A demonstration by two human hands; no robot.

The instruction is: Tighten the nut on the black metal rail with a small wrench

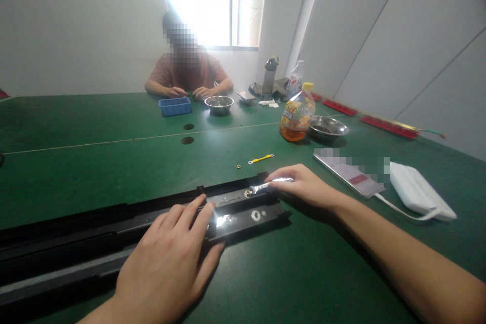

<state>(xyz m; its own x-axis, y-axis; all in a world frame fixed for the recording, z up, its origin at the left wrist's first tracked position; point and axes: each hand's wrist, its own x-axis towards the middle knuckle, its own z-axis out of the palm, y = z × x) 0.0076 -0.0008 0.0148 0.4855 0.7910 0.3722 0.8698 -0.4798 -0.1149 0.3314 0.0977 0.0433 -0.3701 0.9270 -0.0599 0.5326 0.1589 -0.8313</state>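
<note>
A long black metal channel (235, 228) lies across the front left of the green table, with bare metal patches and holes near its right end. My left hand (167, 248) grips it, fingers over the top and thumb at the near edge. My right hand (299, 182) is closed on a shiny wrench (260, 188), whose head sits around a small brass-coloured nut (248, 192) on the channel. Most of the wrench's handle is covered by my fingers. Just beyond the channel lie a yellow wire with ring terminals (261, 159) and a loose small nut (238, 166).
To the right are a phone (349, 174) and a white power bank (419, 190) joined by a cable. Farther back stand a drink bottle (298, 114), a steel bowl (328, 129), another bowl (219, 105) and a blue bin (175, 106). A person (190, 73) sits opposite.
</note>
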